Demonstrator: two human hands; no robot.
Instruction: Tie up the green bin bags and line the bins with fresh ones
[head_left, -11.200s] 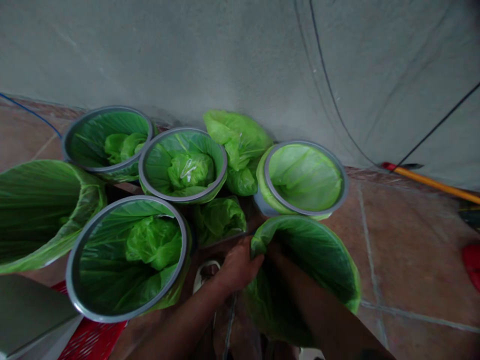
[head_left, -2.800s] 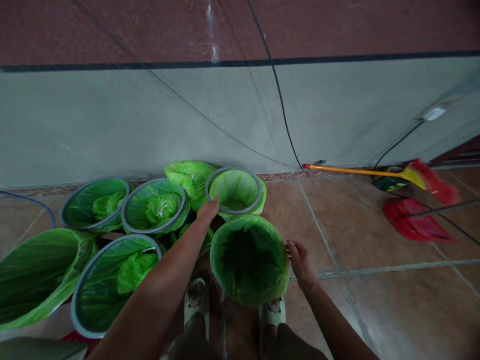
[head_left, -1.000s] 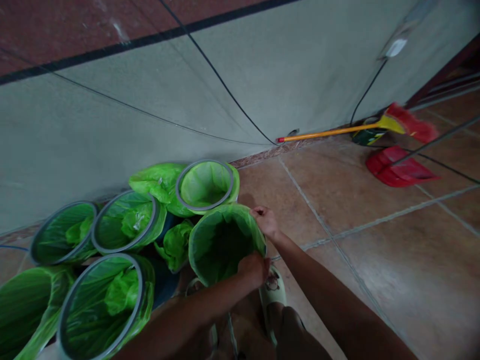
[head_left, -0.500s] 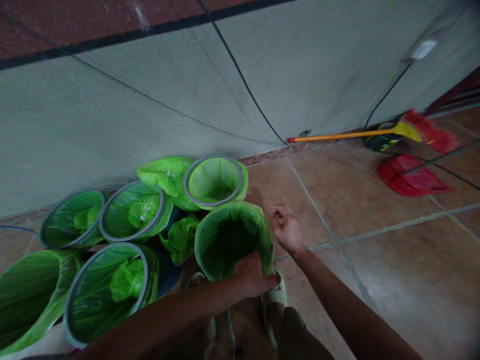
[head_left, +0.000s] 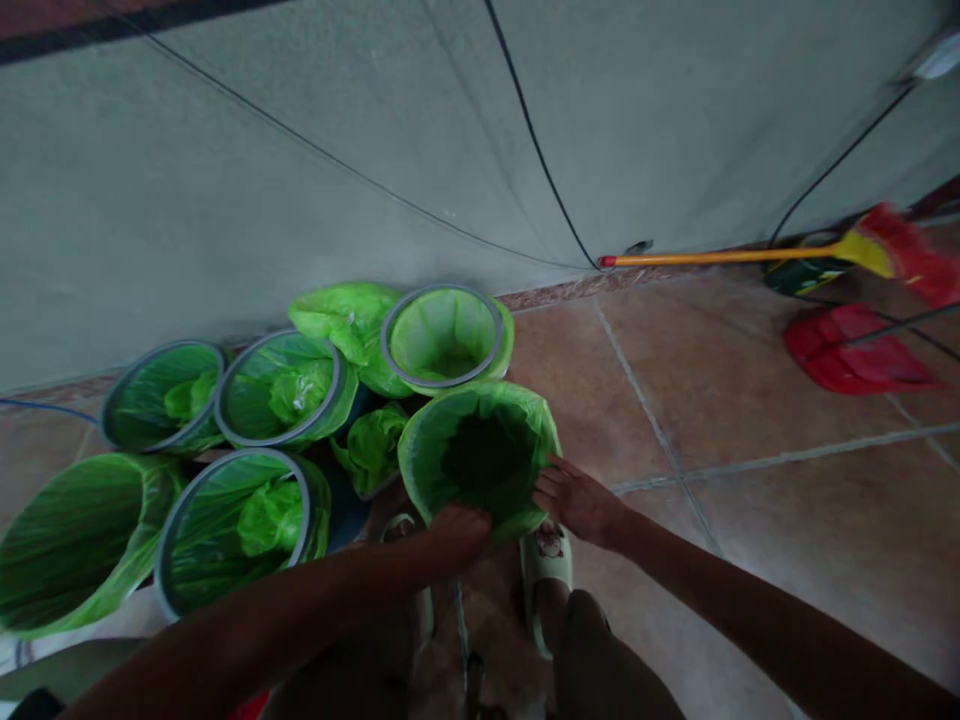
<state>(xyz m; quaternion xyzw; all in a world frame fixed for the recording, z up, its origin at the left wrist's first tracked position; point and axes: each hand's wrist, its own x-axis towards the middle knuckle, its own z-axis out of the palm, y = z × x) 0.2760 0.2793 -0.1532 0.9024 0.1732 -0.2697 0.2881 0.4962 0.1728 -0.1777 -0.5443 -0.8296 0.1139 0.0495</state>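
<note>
In front of my feet stands a bin lined with a green garbage bag (head_left: 517,405), its mouth facing up and the bag folded over the rim. My left hand (head_left: 461,535) is closed on the bag at the near edge of the rim; some of its fingers are hidden. At the right edge my right hand (head_left: 577,500) lies against the bag with fingers stretched out and a little apart. Just behind is another lined bin with a grey ring (head_left: 499,345). The inside of the bin before me is dark.
Several green-lined bins stand to the left, among them a grey-ringed one (head_left: 169,520) with a crumpled bag inside. A broom (head_left: 690,258) and a red dustpan (head_left: 847,345) lie right along the wall (head_left: 337,190). My slippered foot (head_left: 547,570) is close to the bin.
My right hand has come from beside the bin onto its right edge, fingers now stretched out. My left hand has shifted left along the near rim. The view has shifted.
</note>
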